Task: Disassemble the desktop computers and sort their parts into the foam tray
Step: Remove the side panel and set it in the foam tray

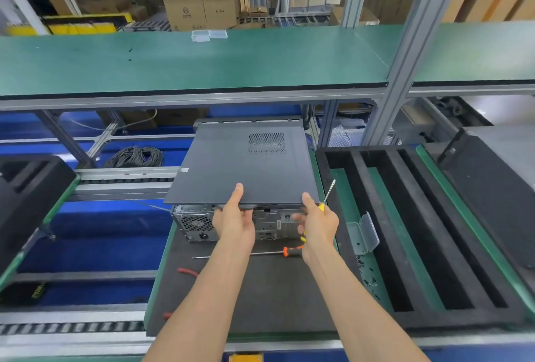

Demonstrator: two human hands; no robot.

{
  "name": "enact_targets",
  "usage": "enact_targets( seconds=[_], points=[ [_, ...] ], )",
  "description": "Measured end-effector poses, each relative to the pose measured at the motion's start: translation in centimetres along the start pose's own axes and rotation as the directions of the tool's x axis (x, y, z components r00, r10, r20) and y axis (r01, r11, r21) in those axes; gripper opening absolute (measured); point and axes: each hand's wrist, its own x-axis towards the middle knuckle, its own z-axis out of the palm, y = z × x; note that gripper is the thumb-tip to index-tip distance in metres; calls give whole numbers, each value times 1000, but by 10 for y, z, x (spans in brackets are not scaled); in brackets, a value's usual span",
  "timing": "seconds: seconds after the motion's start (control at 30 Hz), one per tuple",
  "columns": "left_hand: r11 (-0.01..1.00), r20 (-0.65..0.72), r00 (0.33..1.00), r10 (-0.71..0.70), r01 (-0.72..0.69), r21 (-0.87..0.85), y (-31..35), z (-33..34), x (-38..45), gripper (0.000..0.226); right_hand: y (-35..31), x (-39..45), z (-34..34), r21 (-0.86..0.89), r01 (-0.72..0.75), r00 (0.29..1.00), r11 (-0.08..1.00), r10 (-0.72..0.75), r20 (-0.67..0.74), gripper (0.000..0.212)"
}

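Risk review, left to right. I have the left hand [236,218] gripping the near edge of the side panel [234,167], thumb on top and fingers curled beneath. The panel sits tilted above the desktop chassis [231,224], which rests on the table mat [246,289]. My right hand [317,224] pinches the same edge while also holding a yellow-handled screwdriver [327,196]; that shared grip is weak, so the panel could slip or the shaft could scrape it. An orange-handled screwdriver [252,253] lies just below the chassis. The foam tray [341,156] lies to the right; swinging the panel there may knock the metal bracket [363,235].
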Motion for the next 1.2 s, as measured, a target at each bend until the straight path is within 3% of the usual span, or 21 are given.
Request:
enact_targets(
  seconds=[0.17,0.23,0.37,0.53,0.63,0.77,0.9,1.2],
  points=[
    [986,141,977,-158,149,76,11,0,2,32,-13,9,-2,25,-36,999,999,35,30,26],
    [979,163,969,-186,169,111,14,-4,4,19,-9,9,-5,46,-51,998,998,49,47,35],
    [978,221,962,-163,127,168,17,-2,7,13,-4,3,-17,75,-63,994,995,56,92,28],
    [971,307,945,-114,40,236,29,33,4,23,-23,1,-38,113,48,991,992,-61,117,13],
    [935,352,922,-162,30,353,22,55,-2,24,-35,7,-54,180,60,991,982,-80,105,14],
    [910,414,885,-215,28,413,-4,88,-15,29,-43,16,-80,329,38,999,944,-42,5,14],
    [872,468,844,-264,1,490,-44,126,-33,20,-46,24,-111,444,57,993,894,-6,-115,13],
    [771,428,826,-365,11,636,-154,175,-61,28,-59,55,-194,484,58,950,873,100,-295,20]
  ],
)
